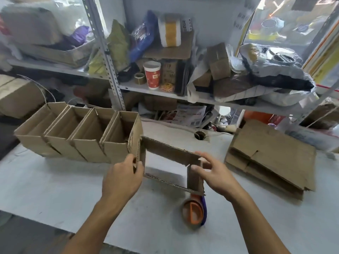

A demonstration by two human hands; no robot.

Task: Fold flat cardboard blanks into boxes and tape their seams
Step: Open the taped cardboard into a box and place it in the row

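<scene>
I hold an opened cardboard blank [170, 166] above the white table [55, 182], squared into a hollow tube so that I look straight through it to the table top. My left hand [122, 177] has its grip closed on the blank's left wall, thumb on the near face and fingers wrapped round the far side. My right hand [213, 176] is at the right wall: the thumb presses the inner face near the top corner and the fingers spread along the outside, a loose, fairly wide grip that touches the cardboard more than it clamps it; motion blur keeps me from telling exactly how firm it is.

Just left of the blank, touching or nearly touching its corner, stands a row of four folded boxes [77, 136], open side up, packed side by side. On the right of the table lies a stack of flat blanks [273, 158], well apart from my hands. A tape dispenser [195, 210] with an orange core and a blue edge lies on the table just below the blank's near right corner. A brown tape roll [200, 135] sits farther back by the table's rear edge, beneath a cluttered metal shelf [165, 92].
</scene>
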